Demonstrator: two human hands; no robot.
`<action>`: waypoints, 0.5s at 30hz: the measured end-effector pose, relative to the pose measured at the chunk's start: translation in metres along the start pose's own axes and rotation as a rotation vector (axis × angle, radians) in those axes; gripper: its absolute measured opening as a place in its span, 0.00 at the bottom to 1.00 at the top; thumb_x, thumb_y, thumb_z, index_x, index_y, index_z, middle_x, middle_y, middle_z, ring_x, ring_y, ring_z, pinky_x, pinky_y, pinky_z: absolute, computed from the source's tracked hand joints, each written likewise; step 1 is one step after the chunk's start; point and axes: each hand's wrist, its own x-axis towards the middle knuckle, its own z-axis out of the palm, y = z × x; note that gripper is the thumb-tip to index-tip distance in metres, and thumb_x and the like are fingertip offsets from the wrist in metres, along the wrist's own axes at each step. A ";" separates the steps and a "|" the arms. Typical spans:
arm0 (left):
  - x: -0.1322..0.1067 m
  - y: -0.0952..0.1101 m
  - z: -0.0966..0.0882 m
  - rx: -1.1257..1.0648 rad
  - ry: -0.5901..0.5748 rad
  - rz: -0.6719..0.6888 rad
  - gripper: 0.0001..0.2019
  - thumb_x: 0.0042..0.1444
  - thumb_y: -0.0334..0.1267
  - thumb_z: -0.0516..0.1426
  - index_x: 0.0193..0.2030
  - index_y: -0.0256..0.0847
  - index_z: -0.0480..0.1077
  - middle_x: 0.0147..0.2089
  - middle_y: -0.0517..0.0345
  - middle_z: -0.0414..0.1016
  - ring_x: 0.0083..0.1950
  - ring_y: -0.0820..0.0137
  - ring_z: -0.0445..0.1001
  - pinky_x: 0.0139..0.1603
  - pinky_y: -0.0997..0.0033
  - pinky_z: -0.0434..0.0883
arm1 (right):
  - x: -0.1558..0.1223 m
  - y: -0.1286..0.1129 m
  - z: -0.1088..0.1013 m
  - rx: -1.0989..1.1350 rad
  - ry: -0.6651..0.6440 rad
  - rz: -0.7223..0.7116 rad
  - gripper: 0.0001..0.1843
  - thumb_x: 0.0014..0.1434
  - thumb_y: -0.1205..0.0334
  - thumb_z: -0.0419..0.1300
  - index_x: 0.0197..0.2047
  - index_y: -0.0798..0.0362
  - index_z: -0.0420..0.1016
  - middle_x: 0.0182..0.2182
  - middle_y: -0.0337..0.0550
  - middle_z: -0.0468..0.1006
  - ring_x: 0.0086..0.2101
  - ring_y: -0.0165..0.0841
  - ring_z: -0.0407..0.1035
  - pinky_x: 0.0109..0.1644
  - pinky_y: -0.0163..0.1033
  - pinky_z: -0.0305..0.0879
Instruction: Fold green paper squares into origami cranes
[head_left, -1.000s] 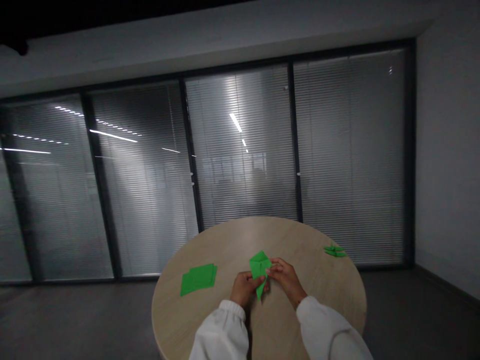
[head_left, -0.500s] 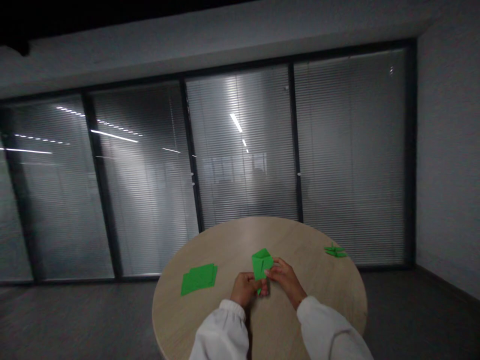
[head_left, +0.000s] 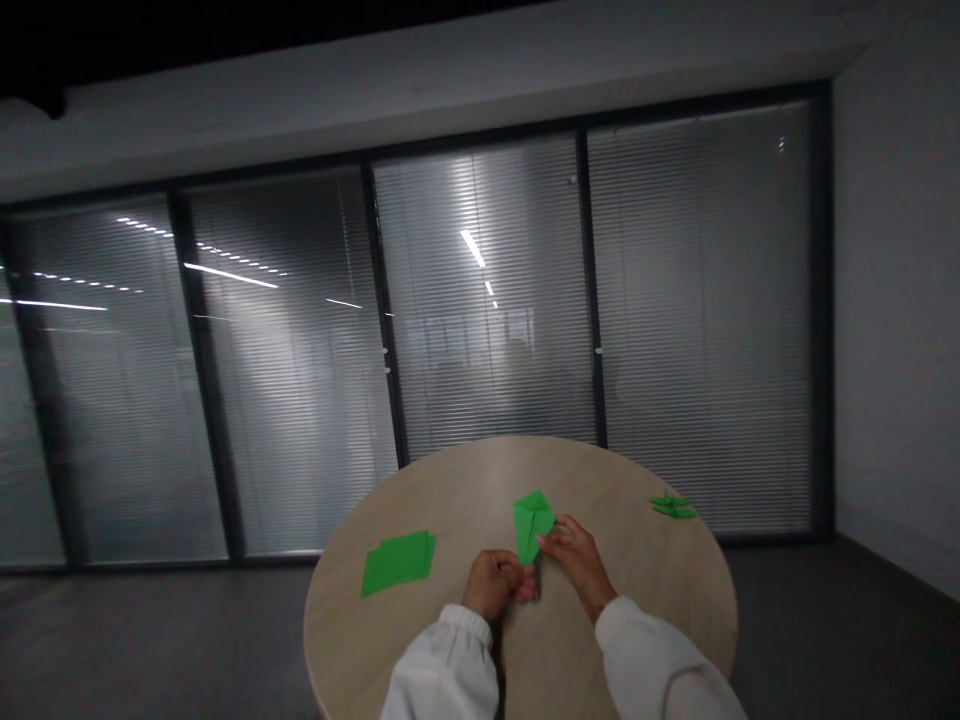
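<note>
A folded green sheet of paper (head_left: pixel 532 522), kite-shaped with a crease line down its middle, is held up over the table between my two hands. My left hand (head_left: pixel 496 582) is closed, its fingertips pinching the paper's lower tip. At the paper's right edge, my right hand (head_left: pixel 576 560) grips it between thumb and fingers. To the left of my hands lies a small stack of flat green paper sheets (head_left: pixel 397 560), slightly fanned. Folded green paper pieces (head_left: pixel 672 506) with pointed ends rest near the table's right edge.
The round wooden table (head_left: pixel 480 470) stands before me. Behind it runs a glass partition (head_left: pixel 487 380) with blinds and dark frames. A plain wall (head_left: pixel 892 320) rises at the right, and grey floor (head_left: pixel 187 640) shows around the table.
The folded paper has shifted slightly right and up, and its lower tip now shows less below my left fingers. My right hand has moved slightly right with it.
</note>
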 end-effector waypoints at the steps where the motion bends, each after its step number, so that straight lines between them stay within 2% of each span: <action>1: 0.000 0.000 0.000 0.004 0.005 0.004 0.19 0.30 0.50 0.65 0.16 0.36 0.67 0.18 0.54 0.75 0.21 0.69 0.72 0.23 0.72 0.64 | 0.000 0.000 0.001 0.022 -0.013 0.016 0.25 0.41 0.48 0.68 0.40 0.50 0.69 0.27 0.39 0.79 0.30 0.38 0.73 0.35 0.39 0.65; 7: 0.001 -0.001 0.000 0.020 0.027 0.021 0.20 0.30 0.52 0.65 0.16 0.36 0.66 0.17 0.54 0.74 0.20 0.69 0.70 0.22 0.71 0.64 | 0.001 0.004 0.003 0.053 -0.114 0.048 0.23 0.39 0.53 0.71 0.37 0.52 0.69 0.21 0.34 0.76 0.24 0.33 0.70 0.29 0.34 0.60; 13: 0.005 -0.007 -0.001 -0.001 -0.007 0.017 0.22 0.30 0.53 0.66 0.20 0.34 0.68 0.20 0.54 0.74 0.22 0.70 0.71 0.25 0.72 0.65 | 0.000 0.003 0.002 -0.022 -0.105 0.000 0.19 0.43 0.56 0.68 0.37 0.52 0.68 0.20 0.33 0.75 0.23 0.31 0.68 0.28 0.33 0.57; 15: 0.007 -0.009 -0.003 0.005 -0.018 0.053 0.23 0.31 0.53 0.66 0.25 0.33 0.70 0.21 0.55 0.74 0.23 0.70 0.71 0.24 0.73 0.65 | -0.001 0.001 0.002 -0.054 -0.098 -0.001 0.19 0.43 0.56 0.67 0.37 0.52 0.67 0.20 0.33 0.75 0.23 0.31 0.68 0.28 0.33 0.57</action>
